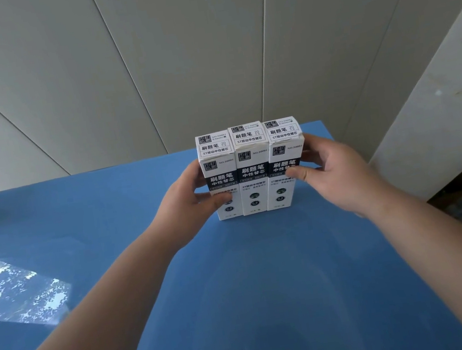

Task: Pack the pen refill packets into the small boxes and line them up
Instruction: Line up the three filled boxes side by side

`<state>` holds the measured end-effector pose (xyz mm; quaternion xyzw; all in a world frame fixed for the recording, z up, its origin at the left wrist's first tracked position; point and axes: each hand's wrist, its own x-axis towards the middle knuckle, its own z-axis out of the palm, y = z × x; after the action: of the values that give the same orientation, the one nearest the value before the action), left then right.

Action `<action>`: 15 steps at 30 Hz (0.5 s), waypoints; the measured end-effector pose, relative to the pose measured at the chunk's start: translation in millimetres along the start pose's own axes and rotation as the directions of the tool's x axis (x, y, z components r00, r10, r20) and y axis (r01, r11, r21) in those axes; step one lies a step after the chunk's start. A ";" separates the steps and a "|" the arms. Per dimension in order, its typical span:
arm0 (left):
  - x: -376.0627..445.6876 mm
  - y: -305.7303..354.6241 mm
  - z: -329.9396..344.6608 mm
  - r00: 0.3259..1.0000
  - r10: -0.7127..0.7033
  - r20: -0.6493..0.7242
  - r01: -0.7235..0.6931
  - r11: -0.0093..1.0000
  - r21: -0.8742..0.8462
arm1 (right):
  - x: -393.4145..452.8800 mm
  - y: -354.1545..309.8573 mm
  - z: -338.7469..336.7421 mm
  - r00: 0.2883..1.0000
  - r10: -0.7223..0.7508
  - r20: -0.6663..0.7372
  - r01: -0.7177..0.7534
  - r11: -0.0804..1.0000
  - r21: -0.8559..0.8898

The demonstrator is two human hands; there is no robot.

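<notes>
Boxes, three of them, stand upright side by side on the blue table [270, 288], long axes vertical, faces toward the person, set near the table's far edge with the panelled wall [177, 63] behind. From where I stand, the relation that matters is plain: the row sits straight ahead between the two hands, each hand flanking one end, so neither arm is clearly nearer; both reach about equally far.

Nearest, the two forearms come in from the low corners and converge on the row. The left hand [194, 198] holds the left box [219, 176]: its thumb lies across the front face low down, and its fingers wrap round the outer side, where I cannot see them. The right hand [334, 171] does the same at the right box [285, 163], thumb pressed on the front face, fingers curled round the outer side toward the back. The middle box [252, 168] is touched by neither hand; it is squeezed between its neighbours, touching both.

The tops look closed, and the left box sits a shade lower in the view than the other two, though the wide lens may cause that. I judge the row nearly squared up, with only a gentle inward press and a nudge of the fronts left. No loose refill packets show on the table.
</notes>
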<state>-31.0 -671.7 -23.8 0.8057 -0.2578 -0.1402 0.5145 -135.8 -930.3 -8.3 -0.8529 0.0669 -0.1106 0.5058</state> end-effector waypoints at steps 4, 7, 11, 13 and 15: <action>-16.5 2.0 -0.8 0.999 -0.007 -0.037 0.007 1.000 0.008 | -3.7 -0.2 3.8 0.999 -0.012 0.030 0.012 1.000 0.027; -33.6 1.1 -1.9 0.998 0.008 -0.061 -0.007 1.000 0.029 | -11.5 -2.5 9.1 0.998 -0.043 0.053 0.041 0.998 0.038; -47.6 -0.3 -5.7 0.998 0.002 -0.067 0.000 0.999 0.038 | -20.8 -5.2 17.4 0.995 -0.070 0.064 0.066 0.996 0.064; -50.3 0.6 -6.6 0.998 -0.001 -0.065 0.004 0.999 0.045 | -23.4 -6.7 20.0 0.995 -0.078 0.063 0.074 0.995 0.064; -51.5 2.9 -6.6 0.998 -0.001 -0.059 0.004 0.999 0.043 | -23.6 -9.0 19.2 0.995 -0.079 0.062 0.076 0.996 0.054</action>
<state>-71.1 -638.9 -20.4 0.8207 -0.2445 -0.1116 0.5042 -153.7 -904.4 -12.2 -0.8447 0.0145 -0.1043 0.5248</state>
